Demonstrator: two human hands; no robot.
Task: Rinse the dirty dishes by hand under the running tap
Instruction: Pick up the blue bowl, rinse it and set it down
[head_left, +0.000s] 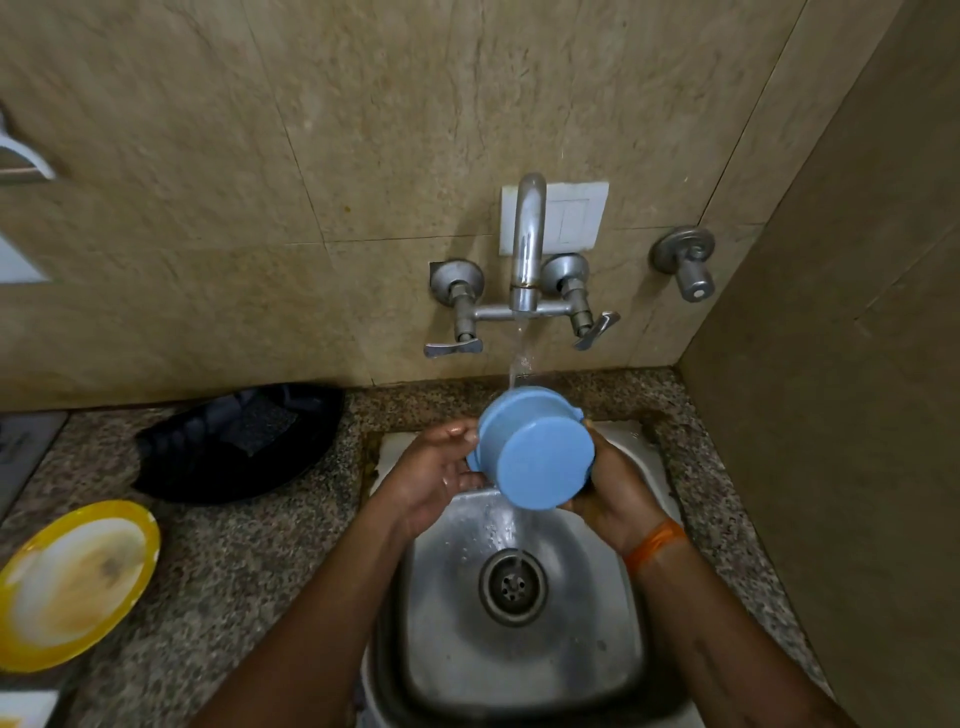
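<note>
- Now both hands hold a blue bowl (530, 457) over the sink (618, 644), at its back edge, bottom turned toward the camera.
- Left hand (436, 478) cups the bowl's left rim, fingers curled around it.
- Right hand (615, 493) presses the bowl's right side, fingers wrapped behind; orange band (655, 543) on the wrist.
- Tap (527, 244) runs; water stream (519, 353) hits the bowl's top, spills down to the drain (513, 586).
- Yellow plate (72, 582), smeared, lies on the counter (234, 587) near its left edge.
- Dark pan (244, 441) sits at the counter's back, by the wall.
</note>
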